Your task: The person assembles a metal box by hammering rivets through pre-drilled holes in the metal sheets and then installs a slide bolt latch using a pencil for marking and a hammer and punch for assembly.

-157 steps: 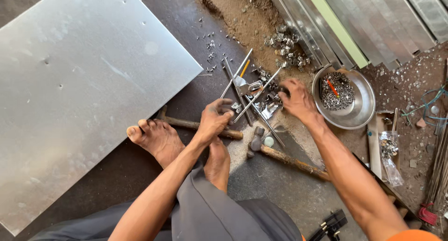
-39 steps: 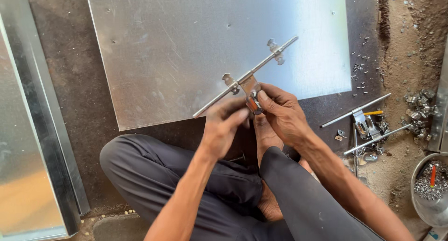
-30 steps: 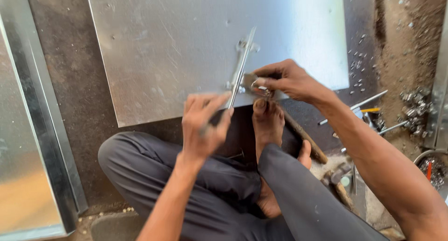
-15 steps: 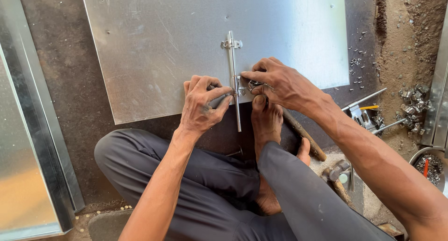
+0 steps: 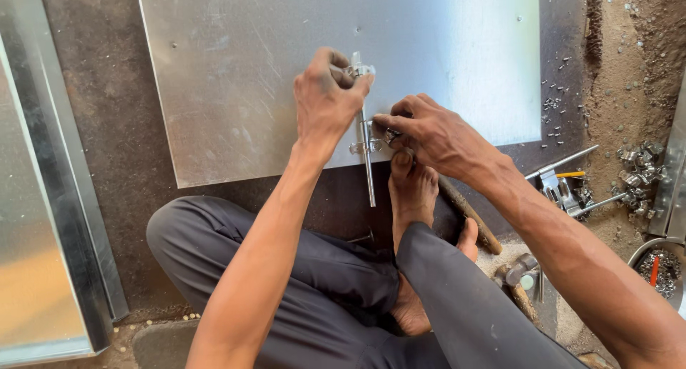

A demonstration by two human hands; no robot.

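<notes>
A thin metal rod (image 5: 367, 151) with small clamps lies upright across the near edge of a metal sheet (image 5: 236, 76) on the floor. The left hand (image 5: 325, 101) closes its fingers (image 5: 341, 63) around the rod's top end. The right hand (image 5: 432, 137) pinches a small fitting beside the rod's middle, fingers (image 5: 389, 120) tightly together. A bare foot (image 5: 412, 190) rests just below, a wooden handle (image 5: 468, 212) beside it.

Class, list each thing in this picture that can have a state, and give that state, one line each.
Metal rod: lying upright across the sheet's near edge.
Left hand: closed around the rod's top end.
Right hand: fingers pinching a small fitting beside the rod.
Metal sheet: flat on the floor.
Bowl: holding small metal parts.
</notes>
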